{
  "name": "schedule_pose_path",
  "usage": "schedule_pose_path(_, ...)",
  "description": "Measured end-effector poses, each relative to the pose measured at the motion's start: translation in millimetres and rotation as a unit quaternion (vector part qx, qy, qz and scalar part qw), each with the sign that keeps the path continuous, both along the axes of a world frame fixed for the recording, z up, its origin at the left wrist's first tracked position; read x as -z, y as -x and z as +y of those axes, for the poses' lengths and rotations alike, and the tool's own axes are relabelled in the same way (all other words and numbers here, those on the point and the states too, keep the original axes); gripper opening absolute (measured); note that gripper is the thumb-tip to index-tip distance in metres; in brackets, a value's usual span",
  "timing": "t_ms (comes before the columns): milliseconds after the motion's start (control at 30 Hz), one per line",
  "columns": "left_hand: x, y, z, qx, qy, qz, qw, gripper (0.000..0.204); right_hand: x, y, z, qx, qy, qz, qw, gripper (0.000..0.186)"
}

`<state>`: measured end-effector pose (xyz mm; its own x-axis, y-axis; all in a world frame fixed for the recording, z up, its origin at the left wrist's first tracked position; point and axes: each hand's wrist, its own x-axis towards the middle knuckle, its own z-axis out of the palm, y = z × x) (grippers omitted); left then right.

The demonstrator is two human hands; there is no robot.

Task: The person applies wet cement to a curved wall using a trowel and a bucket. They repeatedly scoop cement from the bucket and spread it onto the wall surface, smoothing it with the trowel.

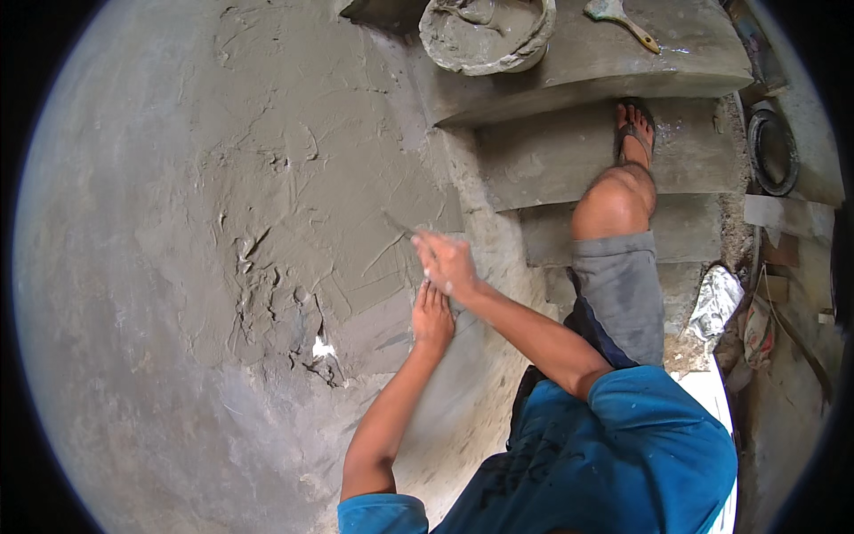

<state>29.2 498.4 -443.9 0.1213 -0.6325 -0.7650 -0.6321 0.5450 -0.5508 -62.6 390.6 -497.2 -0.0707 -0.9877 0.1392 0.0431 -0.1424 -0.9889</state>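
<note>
Wet grey plaster (329,205) covers a wide patch of the wall, smooth in places and ridged or torn in others. My right hand (447,264), slightly blurred, is closed around a tool at the plaster's right edge. Past its fingers shows only a thin dark edge of the tool, apparently a trowel (398,223); the rest is hidden by the hand. Just below, my left hand (433,319) lies with fingers straight against the surface, fingertips close to the right hand. Whether those fingertips touch the trowel, I cannot tell.
A bucket of grey plaster (529,58) stands on an upper step (605,76), with a paintbrush (627,22) to its right. My sandalled foot (634,133) rests on a lower step. A black ring-shaped object (773,152) and a crumpled silvery sheet (715,303) lie along the right side.
</note>
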Motion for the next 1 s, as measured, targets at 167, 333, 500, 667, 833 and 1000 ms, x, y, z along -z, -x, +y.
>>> schedule_pose_path(167, 5, -8, 20, 0.035, 0.051, 0.026, 0.998, 0.074, 42, 6, -93, 0.048, -0.143, 0.158, 0.976, 0.026)
schedule_pose_path(333, -2, -8, 30, 0.037, 0.053, 0.026, 0.998, 0.073, 28, -24, -92, 0.022, -0.048, 0.099, 0.994, 0.031)
schedule_pose_path(500, -21, -4, 23, -0.043, 0.023, 0.054, 0.997, 0.072, -41, -16, 12, -0.025, 0.059, -0.005, 0.998, 0.032)
schedule_pose_path(667, -52, 1, 31, -0.04, 0.044, 0.043, 0.997, 0.072, -49, 13, -10, 0.002, 0.01, 0.006, 1.0, 0.033)
schedule_pose_path(833, -84, -6, 53, -0.034, 0.128, 0.084, 0.988, 0.073, -18, 15, -31, -0.066, -0.148, 0.111, 0.98, 0.031)
schedule_pose_path(1000, -130, -15, 77, 0.021, 0.146, 0.056, 0.988, 0.073, -64, -9, 54, -0.078, -0.056, 0.042, 0.994, 0.03)
